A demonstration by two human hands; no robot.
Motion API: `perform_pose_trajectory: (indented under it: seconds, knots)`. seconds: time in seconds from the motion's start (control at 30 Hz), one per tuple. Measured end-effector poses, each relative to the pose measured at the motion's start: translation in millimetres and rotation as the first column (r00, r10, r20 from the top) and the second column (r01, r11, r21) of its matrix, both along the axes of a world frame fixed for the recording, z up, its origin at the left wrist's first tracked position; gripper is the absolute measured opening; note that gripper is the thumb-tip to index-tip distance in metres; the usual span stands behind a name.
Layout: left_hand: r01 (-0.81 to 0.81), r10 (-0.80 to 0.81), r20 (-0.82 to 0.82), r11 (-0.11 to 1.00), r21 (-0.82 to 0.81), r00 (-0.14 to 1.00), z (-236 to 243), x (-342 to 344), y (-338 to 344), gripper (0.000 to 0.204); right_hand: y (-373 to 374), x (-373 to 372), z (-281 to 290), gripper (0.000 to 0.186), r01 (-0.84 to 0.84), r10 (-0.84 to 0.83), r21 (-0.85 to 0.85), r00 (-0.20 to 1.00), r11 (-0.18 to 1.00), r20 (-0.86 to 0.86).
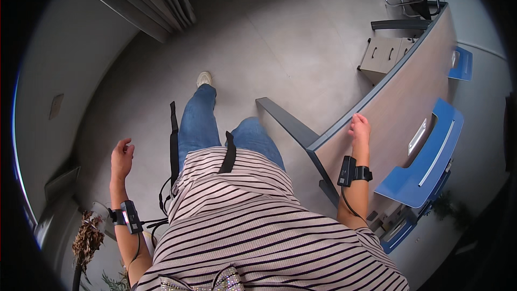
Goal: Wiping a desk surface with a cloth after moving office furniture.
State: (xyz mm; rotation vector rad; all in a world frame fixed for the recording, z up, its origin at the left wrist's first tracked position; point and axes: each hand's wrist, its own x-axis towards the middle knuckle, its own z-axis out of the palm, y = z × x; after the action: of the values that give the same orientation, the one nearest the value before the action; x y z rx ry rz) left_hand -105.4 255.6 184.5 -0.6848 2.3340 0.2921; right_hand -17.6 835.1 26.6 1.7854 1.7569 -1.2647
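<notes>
left fingers [127, 142] — loosely curled, empty | right fingers [356, 119] — loosely curled, empty | desk [401, 89] just beside right fingers, contact unclear

Pale shirt [237, 205], black-striped; blue jeans [196, 118]; cream shoe [204, 78]; light-brown desk [396, 97], grey-edged; blue panel [412, 184].

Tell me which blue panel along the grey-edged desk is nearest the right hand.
The curved blue panel, largest in view; the picture's upper small blue panel and lower blue panel sit farther from the right hand.
</notes>
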Motion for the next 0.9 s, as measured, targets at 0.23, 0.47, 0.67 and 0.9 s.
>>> perform_pose_trajectory:
  seconds: [0.23,0.47,0.67,0.9]
  knots:
    - [0.084,-0.098,-0.103,0.988,-0.130,0.990,7,-17,-31,0.027,0,4,-6,0.057,-0.453,0.405,0.221,0.885,0.864,0.230]
    - [0.212,-0.213,-0.054,0.977,-0.020,0.976,0,-50,-12,0.029,-38,4,-1,0.068,-0.628,0.554,0.255,0.773,0.735,0.308]
    - [0.248,-0.247,-0.033,0.968,0.022,0.968,0,-65,-25,0.027,-75,31,-1,0.077,-0.630,0.476,0.196,0.723,0.751,0.501]
    - [0.293,-0.292,-0.041,0.956,0.016,0.956,-16,-107,-25,0.027,-97,33,-6,0.075,-0.533,0.402,0.191,0.789,0.824,0.465]
